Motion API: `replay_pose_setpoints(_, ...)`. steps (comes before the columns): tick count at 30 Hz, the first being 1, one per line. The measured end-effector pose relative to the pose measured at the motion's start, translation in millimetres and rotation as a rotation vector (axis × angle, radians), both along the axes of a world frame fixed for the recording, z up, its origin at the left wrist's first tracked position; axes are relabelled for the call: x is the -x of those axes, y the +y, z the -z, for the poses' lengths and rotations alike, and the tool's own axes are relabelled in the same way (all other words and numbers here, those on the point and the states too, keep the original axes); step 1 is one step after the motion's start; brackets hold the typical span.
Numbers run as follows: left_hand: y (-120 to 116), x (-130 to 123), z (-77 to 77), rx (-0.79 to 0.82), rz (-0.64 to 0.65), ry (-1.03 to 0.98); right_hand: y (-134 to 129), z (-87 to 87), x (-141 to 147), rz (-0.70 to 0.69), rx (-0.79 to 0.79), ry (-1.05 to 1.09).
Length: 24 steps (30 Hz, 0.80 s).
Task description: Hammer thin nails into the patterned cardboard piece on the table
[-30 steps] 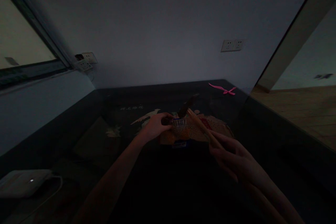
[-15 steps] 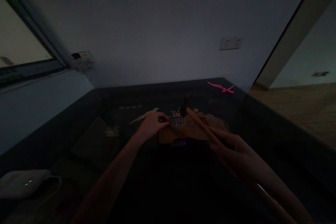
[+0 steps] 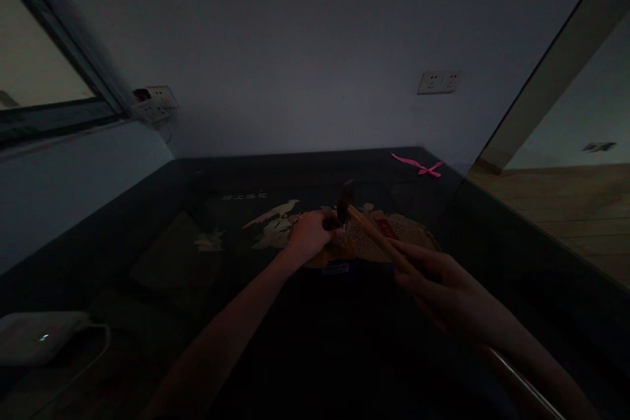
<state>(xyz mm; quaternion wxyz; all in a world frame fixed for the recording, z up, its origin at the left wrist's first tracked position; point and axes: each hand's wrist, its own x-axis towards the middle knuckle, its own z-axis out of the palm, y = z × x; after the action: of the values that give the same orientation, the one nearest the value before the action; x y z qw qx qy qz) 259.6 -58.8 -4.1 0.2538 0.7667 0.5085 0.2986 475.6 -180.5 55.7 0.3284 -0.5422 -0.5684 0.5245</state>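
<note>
My right hand (image 3: 445, 282) is closed around the wooden handle of a hammer (image 3: 369, 228). The hammer's dark head (image 3: 346, 200) is raised just above the patterned piece of board or cardboard (image 3: 367, 246) on the dark table. Under the head, my left hand (image 3: 312, 233) is closed, with thumb and finger pinched at a thin nail (image 3: 346, 226) beside the head. The hand hides the left part of the board and most of a row of thin upright nails. Dim light blurs fine detail.
The dark tabletop (image 3: 295, 167) carries printed flowers and a bird. A pink ribbon (image 3: 418, 165) lies at the far right corner. A white device (image 3: 42, 338) with a cable sits at the left. A wall with sockets (image 3: 440, 82) stands behind.
My left hand has moved right along the row of nails, from its left end to beside the hammer head. My right hand and the hammer have hardly moved.
</note>
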Motion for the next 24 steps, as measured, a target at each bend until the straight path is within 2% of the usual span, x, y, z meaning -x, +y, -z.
replay_pose_setpoints(5, 1, 0, 5.4, -0.003, -0.041, -0.014, 2, -3.9, -3, 0.022, -0.098, 0.017)
replay_pose_setpoints(10, 1, -1, 4.5, 0.005, -0.036, 0.004, 3, 1.9, -1, 0.022, -0.017, 0.001)
replay_pose_setpoints(16, 0, -3, 4.0, -0.036, -0.044, 0.032, 1, 4.9, -9, 0.020, -0.005, 0.046)
replay_pose_setpoints(24, -4, -4, 1.6, -0.026, -0.081, 0.094, 0, 6.0, -3, 0.010, 0.028, 0.084)
